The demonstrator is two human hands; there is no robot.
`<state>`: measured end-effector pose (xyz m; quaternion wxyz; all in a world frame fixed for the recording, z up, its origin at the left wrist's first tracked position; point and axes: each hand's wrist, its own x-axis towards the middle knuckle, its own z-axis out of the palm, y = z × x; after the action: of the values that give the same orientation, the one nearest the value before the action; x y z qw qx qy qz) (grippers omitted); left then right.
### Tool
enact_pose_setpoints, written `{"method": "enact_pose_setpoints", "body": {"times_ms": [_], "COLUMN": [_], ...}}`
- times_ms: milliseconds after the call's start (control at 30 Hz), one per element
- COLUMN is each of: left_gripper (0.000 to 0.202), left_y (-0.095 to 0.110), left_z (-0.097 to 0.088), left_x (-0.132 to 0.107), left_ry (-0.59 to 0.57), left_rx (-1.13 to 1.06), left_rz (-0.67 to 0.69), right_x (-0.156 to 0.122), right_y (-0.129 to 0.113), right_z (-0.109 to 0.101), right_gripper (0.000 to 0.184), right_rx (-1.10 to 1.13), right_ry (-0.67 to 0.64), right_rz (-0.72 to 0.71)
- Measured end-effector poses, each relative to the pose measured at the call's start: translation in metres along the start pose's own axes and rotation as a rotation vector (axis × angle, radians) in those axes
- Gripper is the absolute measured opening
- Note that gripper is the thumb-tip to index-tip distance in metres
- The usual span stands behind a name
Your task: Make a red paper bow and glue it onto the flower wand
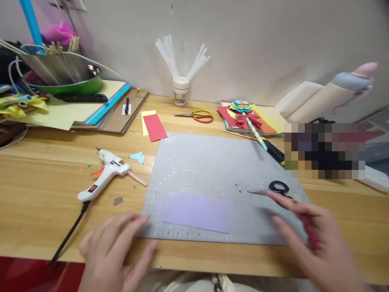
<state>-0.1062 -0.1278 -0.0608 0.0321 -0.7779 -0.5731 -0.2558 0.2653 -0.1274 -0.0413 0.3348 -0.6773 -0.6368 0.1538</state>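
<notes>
A light purple rectangle of paper [196, 213] lies flat on the grey cutting mat [206, 162], near its front edge. My left hand [117, 247] is at the mat's lower left corner, thumb and fingers apart, holding nothing. On the right, my right hand [319, 239] has its thumb and index finger spread. A slim red object [310, 231] shows against its palm, seemingly in the curled fingers; its kind is hidden. Beyond the index fingertip, small black-handled scissors [278, 186] rest on the mat, partly covered by that finger.
A white glue gun [106, 174] with a black cord lies left of the mat. Behind are red paper [154, 126], yellow-and-red-handled scissors [197, 116] and a paper cup [181, 91] of white glue sticks. A paper flower [241, 106] and a black cutter [273, 152] sit right.
</notes>
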Motion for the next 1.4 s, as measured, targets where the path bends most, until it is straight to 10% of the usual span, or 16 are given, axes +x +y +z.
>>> {"method": "enact_pose_setpoints", "body": {"times_ms": [233,700,1033,1400], "left_gripper": [0.036,0.037,0.047,0.038], "left_y": [0.013,0.029,0.007,0.023], "left_z": [0.008,0.013,0.01,0.016], "left_x": [-0.016,-0.008,-0.033,-0.038], "left_ry": [0.067,0.018,0.066,0.077], "left_rx": [0.025,0.099,0.032,-0.032], "left_rz": [0.187,0.19,0.18,-0.095], "right_x": [0.03,0.044,0.066,0.067], "right_y": [-0.084,-0.101,-0.118,-0.115], "right_z": [0.064,0.072,0.089,0.101], "right_gripper": [0.051,0.044,0.025,0.02], "right_rx": [-0.159,-0.178,0.102,0.156], "right_ry": [-0.527,-0.682,-0.827,-0.891], "right_rz": [-0.156,-0.06,-0.333,-0.344]}}
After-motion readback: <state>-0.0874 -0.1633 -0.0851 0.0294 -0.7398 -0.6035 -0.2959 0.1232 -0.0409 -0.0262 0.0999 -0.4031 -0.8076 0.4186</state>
